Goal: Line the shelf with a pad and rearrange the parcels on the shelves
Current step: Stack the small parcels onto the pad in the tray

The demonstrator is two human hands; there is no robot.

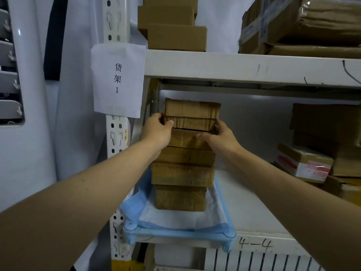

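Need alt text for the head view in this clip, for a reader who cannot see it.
The left hand and right hand grip the sides of the second-highest box in a stack of cardboard boxes standing on a blue-edged pad on a white shelf. More parcels sit to the right.

matt brown cardboard parcels (185, 153), soft blue-white pad (181, 220), scuffed painted-metal shelf (244, 65)

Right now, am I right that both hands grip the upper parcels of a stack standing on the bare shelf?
Not quite: the head view shows the stack standing on a blue-edged pad that lines the shelf, not on bare shelf. The left hand and right hand do grip the upper parcels.
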